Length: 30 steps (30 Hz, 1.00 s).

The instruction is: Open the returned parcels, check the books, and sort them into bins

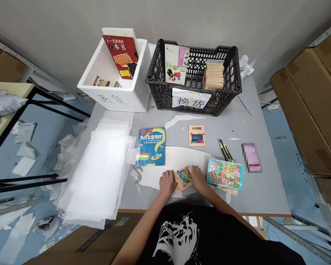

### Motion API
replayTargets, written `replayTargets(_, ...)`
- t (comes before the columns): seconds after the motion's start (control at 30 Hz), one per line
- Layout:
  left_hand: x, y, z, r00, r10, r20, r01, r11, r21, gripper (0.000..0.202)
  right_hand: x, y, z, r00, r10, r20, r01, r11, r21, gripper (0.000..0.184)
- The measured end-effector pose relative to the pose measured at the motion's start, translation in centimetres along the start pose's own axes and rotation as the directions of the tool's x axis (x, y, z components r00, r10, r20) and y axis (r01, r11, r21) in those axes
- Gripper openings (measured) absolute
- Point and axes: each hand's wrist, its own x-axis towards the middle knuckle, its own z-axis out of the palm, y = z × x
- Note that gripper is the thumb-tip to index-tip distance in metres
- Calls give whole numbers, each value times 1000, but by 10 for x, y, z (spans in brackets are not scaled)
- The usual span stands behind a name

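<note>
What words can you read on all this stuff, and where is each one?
"人一生要读的60本书" on the red book in the white foam box
"Beautiful" on the book in the black plastic crate
"换货" on the paper label on the crate
"香蕉为什么是弯的?" on the blue book
Handwriting on the foam box: too blurry to read
The pink item: pixelated, unreadable

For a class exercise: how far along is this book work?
Done: a red paperback stands in the white foam box, and others sit in the black plastic crate. In hand: a small orange picture book under the left hand and right hand. Left: a blue paperback, small orange booklet and teal cartoon book on the grey table.
</note>
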Motion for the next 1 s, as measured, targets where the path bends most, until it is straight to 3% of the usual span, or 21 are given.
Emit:
replayTargets(0.13, 11, 2, 0, 997, -22, 76, 28, 997, -69, 27, 12, -3, 5, 994, 101, -44, -89, 969, 230, 33)
replayTargets(0.23, 18, 0, -22, 994, 86, 62, -78, 990, -119, 14, 22, 3, -11, 998, 64, -8, -55, 913, 405, 19)
replayTargets(0.3, 18, -2, -45, 979, 204, -29, -206, 967, -152, 16, 21, 7, -32, 1000, -21, -14, 25, 875, 484, 10)
replayTargets(0.4, 12, -3, -84, 881, 396, -259, -441, 886, -145, 18, 12, 9, -71, 965, -188, -183, 263, 706, 657, 5)
replayTargets(0.5, 3, -1, -120, 779, 455, -432, -560, 814, -152, 13, -2, 4, -108, 894, -244, -376, 446, 573, 687, 5)
replayTargets(0.63, -7, 5, -149, 689, 449, -570, -662, 710, -241, 12, -13, -1, -134, 837, -225, -498, 535, 527, 661, 9)
replayTargets(0.73, -13, 7, -158, 637, 442, -632, -731, 606, -313, 14, -16, 2, -137, 799, -227, -557, 583, 522, 623, 11)
replayTargets(0.83, -17, 9, -163, 597, 417, -685, -778, 509, -368, 15, -17, 7, -139, 799, -227, -557, 581, 531, 617, 7)
replayTargets(0.9, -20, 14, -169, 601, 389, -699, -780, 477, -405, 16, -18, 7, -142, 838, -220, -500, 521, 592, 615, 7)
replayTargets(1.0, -18, 28, -182, 708, 334, -622, -688, 525, -502, 20, -19, -2, -151, 905, -242, -349, 409, 722, 558, 15)
